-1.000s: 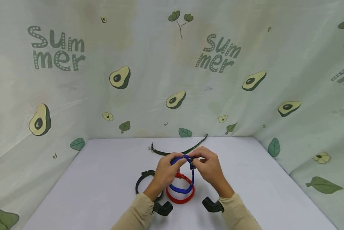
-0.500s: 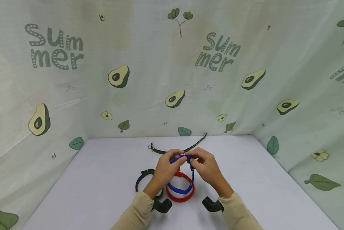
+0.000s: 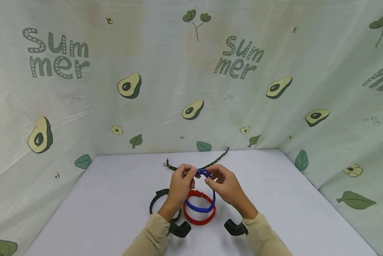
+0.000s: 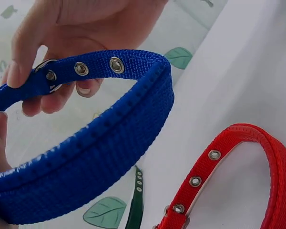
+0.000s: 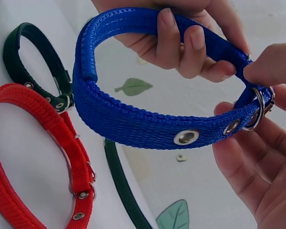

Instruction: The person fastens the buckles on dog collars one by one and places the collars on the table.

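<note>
Four collars are showing in all, one of each colour, and the red collar [image 3: 199, 217] is serving here as the landmark. One blue collar [image 3: 200, 208] is hanging looped just above it, overlapping its ring in the head view. One black collar [image 3: 155, 202] is lying buckled into a loop just to the left of the red collar. One dark green collar [image 3: 198, 166] is stretching out unbuckled and flat well behind the red collar, toward the back of the table [image 3: 108, 199]. Two hands are working above the red collar: one left hand [image 3: 180, 183] and one right hand [image 3: 225, 185]. One table is carrying everything.
</note>
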Tool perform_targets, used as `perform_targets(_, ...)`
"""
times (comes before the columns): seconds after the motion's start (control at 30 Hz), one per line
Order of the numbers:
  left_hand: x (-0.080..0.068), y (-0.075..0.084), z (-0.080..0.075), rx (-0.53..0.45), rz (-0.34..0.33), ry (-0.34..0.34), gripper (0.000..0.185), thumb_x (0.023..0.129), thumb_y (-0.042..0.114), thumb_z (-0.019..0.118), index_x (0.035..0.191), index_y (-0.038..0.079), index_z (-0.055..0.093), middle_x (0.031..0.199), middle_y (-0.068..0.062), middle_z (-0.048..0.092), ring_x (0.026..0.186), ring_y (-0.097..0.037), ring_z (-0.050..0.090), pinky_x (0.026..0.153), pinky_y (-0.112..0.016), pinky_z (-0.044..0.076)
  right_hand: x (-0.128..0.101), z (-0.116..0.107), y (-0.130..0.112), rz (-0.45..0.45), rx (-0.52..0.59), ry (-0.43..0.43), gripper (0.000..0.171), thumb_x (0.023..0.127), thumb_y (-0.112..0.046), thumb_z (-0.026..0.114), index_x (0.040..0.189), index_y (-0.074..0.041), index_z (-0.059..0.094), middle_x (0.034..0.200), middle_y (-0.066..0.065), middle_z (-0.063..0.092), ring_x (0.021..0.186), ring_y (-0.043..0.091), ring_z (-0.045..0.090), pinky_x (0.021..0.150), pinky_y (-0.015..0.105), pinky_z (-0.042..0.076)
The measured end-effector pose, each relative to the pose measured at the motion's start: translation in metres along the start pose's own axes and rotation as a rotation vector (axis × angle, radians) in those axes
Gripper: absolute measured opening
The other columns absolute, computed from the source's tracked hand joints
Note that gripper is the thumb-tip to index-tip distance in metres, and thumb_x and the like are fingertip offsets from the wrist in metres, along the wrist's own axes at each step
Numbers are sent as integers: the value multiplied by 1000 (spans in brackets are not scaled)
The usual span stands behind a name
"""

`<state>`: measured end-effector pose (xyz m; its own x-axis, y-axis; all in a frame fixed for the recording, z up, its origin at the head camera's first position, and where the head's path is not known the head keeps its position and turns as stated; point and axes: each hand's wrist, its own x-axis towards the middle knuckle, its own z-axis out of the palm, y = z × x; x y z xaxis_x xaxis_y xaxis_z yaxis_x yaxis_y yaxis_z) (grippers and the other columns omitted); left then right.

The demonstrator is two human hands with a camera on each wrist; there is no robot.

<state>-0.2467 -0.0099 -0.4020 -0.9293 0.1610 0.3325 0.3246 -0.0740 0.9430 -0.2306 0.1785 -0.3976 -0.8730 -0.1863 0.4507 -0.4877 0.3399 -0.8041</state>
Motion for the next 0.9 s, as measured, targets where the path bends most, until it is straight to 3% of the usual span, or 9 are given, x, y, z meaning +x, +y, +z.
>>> perform_targets(0.13, 1, -1, 0, -35, 15, 7, 20, 104, 22, 56, 106, 2, 58, 94, -25, 67, 55, -15, 49, 49, -22, 41, 0, 1, -5, 4, -44, 16, 28, 93, -5, 71, 120, -10, 67, 105, 7, 69, 87, 22, 66, 70, 30, 56)
perform_targets(0.33, 0, -1, 2, -46, 22, 26, 15, 104, 15, 55, 107, 1, 60, 89, -17, 68, 55, -14, 48, 49, -21, 40, -5, 1, -33, -32, -74, 20, 24, 92, 1, 68, 116, -3, 70, 103, 8, 69, 84, 19, 65, 70, 32, 56)
perform_targets(0.43, -4, 9, 3, -26, 9, 27, 15, 104, 9, 51, 108, -2, 60, 89, -18, 67, 56, -13, 47, 50, -21, 40, -4, 2, -18, -54, -69, 21, 24, 93, -3, 69, 115, -8, 72, 102, 2, 69, 84, 17, 65, 70, 31, 56)
perform_targets(0.53, -5, 9, 3, -8, -7, 27, 16, 105, 6, 49, 110, -5, 60, 90, -20, 67, 56, -13, 47, 50, -20, 40, -2, 4, -4, -63, -68, 19, 23, 93, -4, 69, 115, -12, 73, 101, 0, 69, 83, 15, 65, 70, 30, 56)
perform_targets(0.7, -1, -2, 2, -12, 18, 23, 17, 105, 12, 52, 110, 0, 61, 90, -16, 68, 56, -14, 48, 49, -21, 40, -1, 4, -3, -76, -108, 37, 23, 92, 2, 68, 113, -5, 73, 97, 9, 69, 81, 18, 64, 68, 32, 55)
perform_targets(0.9, -1, -3, 2, -9, 26, 17, 18, 105, 15, 53, 111, 0, 62, 90, -15, 68, 57, -15, 48, 50, -21, 41, 1, 2, 5, -104, -127, 41, 23, 92, -2, 69, 111, -13, 75, 97, 5, 69, 81, 14, 63, 68, 30, 55)
